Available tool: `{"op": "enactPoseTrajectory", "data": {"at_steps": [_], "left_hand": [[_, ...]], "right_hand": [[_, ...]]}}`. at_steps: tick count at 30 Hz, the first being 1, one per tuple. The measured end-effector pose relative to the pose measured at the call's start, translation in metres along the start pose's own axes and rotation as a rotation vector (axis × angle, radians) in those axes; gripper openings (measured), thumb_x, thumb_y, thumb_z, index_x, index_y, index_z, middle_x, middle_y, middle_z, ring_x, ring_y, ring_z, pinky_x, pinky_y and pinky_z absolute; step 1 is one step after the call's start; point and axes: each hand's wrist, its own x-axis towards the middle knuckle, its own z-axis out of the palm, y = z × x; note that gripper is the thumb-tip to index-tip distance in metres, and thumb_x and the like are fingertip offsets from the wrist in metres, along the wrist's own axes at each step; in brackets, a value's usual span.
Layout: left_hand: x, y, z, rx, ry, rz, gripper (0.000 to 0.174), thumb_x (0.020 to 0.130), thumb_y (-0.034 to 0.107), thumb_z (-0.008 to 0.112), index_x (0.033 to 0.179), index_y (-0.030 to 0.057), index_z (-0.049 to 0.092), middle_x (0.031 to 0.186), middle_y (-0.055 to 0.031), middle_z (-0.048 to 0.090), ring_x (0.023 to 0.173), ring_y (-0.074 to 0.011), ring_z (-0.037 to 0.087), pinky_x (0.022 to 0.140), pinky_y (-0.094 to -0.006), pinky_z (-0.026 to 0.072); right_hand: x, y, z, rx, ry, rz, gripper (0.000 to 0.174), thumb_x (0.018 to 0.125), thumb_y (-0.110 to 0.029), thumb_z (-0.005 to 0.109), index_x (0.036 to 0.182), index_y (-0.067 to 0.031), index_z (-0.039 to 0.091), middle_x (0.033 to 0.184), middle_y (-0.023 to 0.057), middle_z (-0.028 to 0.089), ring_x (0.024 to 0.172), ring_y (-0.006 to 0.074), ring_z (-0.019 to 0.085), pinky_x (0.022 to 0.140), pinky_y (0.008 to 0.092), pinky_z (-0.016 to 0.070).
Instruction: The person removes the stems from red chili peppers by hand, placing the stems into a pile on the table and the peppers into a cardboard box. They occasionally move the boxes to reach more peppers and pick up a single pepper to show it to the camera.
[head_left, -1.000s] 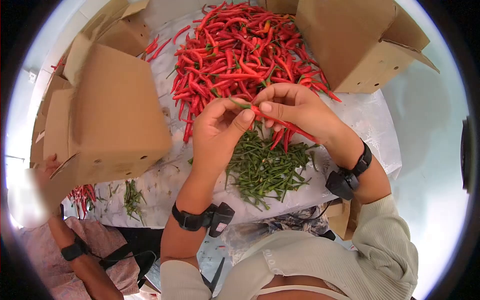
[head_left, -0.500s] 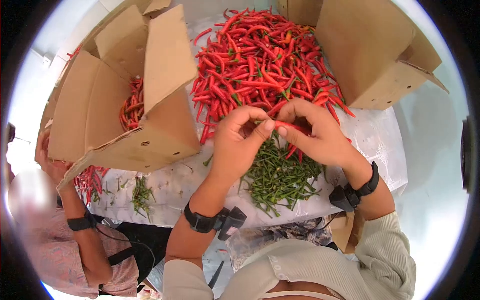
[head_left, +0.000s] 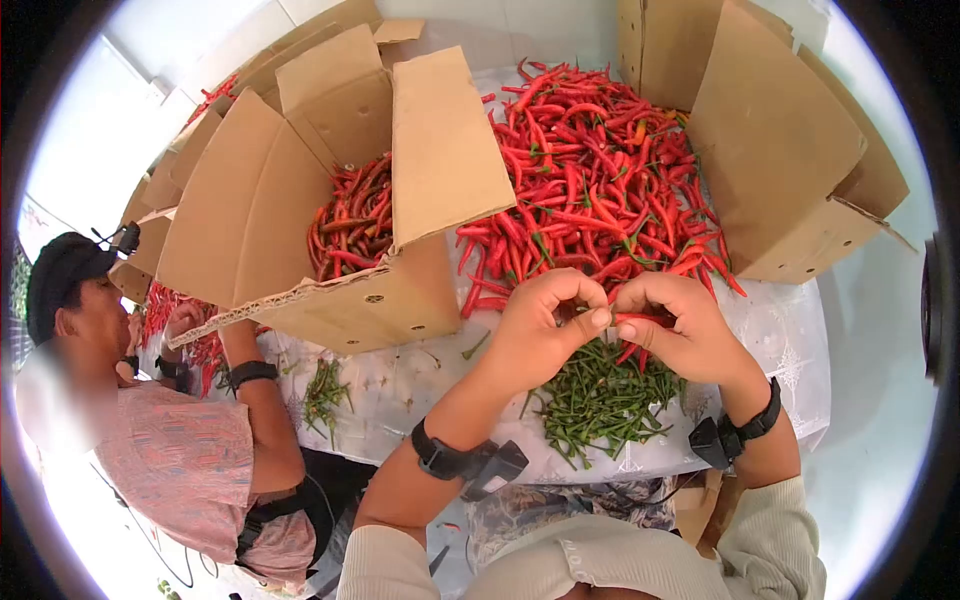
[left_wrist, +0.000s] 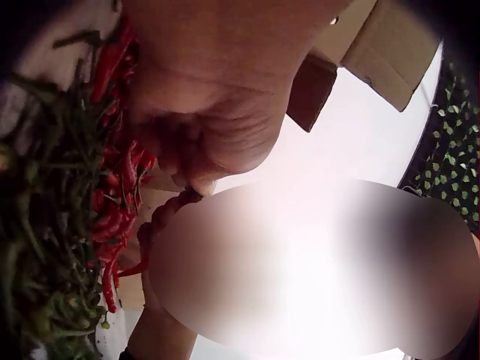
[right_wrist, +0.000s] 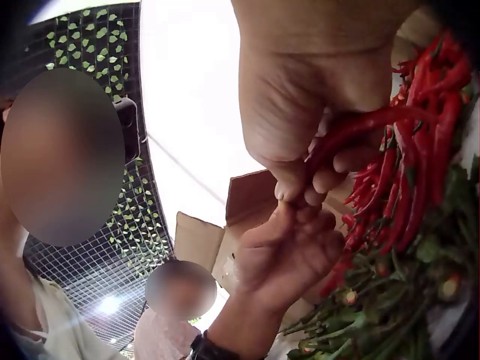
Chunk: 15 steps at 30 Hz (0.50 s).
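Thumb and finger of my left hand [head_left: 545, 330] pinch the stem end of a red chili pepper [right_wrist: 367, 126]. My right hand [head_left: 685, 325] grips the body of that chili, whose tip stretches past the fingers in the right wrist view. Both hands' fingertips meet at the stem end, which they mostly cover. Just below them lies a heap of cut-off green stems [head_left: 605, 410]. Beyond the hands spreads a large pile of red chilies [head_left: 590, 170] on the white tablecloth [head_left: 790, 345].
Left of the pile, an open carton [head_left: 350, 320] holds darker red chilies [head_left: 355, 220]. Another carton [head_left: 770, 150] stands at the right. A small bunch of green stems [head_left: 325, 395] lies left of my arm. Another person [head_left: 180, 440] sits at the left, beside more chilies [head_left: 205, 355].
The head view has swung left and up, bringing in the other person and the carton's inside. My hands still hold the chili; its green stem, plain earlier, is now mostly behind my fingertips.
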Motion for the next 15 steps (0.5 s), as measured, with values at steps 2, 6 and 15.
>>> {"op": "enactPoseTrajectory", "data": {"at_steps": [2, 6, 15], "left_hand": [[-0.001, 0.003, 0.003, -0.004, 0.015, 0.022, 0.010, 0.085, 0.009, 0.069, 0.088, 0.0036, 0.061, 0.079, 0.0034, 0.056, 0.072, -0.0050, 0.049, 0.062, -0.0222, 0.0411], [0.000, -0.001, 0.002, -0.178, -0.041, -0.007, 0.008, 0.088, 0.010, 0.068, 0.091, 0.0044, 0.062, 0.083, 0.0047, 0.057, 0.074, -0.0035, 0.050, 0.065, -0.0216, 0.0422], [-0.002, 0.012, -0.004, -0.061, 0.025, 0.106, 0.022, 0.085, 0.021, 0.057, 0.081, 0.0001, 0.059, 0.083, -0.0067, 0.051, 0.083, -0.0151, 0.047, 0.076, -0.0295, 0.0358]], "right_hand": [[0.001, 0.003, -0.001, 0.008, -0.014, -0.027, 0.014, 0.087, -0.013, 0.067, 0.093, -0.0017, 0.060, 0.080, 0.0032, 0.059, 0.071, 0.0091, 0.056, 0.062, 0.0256, 0.0465], [0.002, -0.004, -0.013, 0.099, -0.051, 0.115, 0.015, 0.089, -0.015, 0.065, 0.094, -0.0018, 0.061, 0.081, 0.0022, 0.060, 0.075, 0.0089, 0.056, 0.068, 0.0260, 0.0469], [-0.003, 0.012, -0.031, -0.381, 0.157, -0.072, 0.022, 0.068, -0.010, 0.080, 0.080, -0.0028, 0.063, 0.080, 0.0061, 0.060, 0.073, 0.0199, 0.057, 0.065, 0.0307, 0.0450]]}}
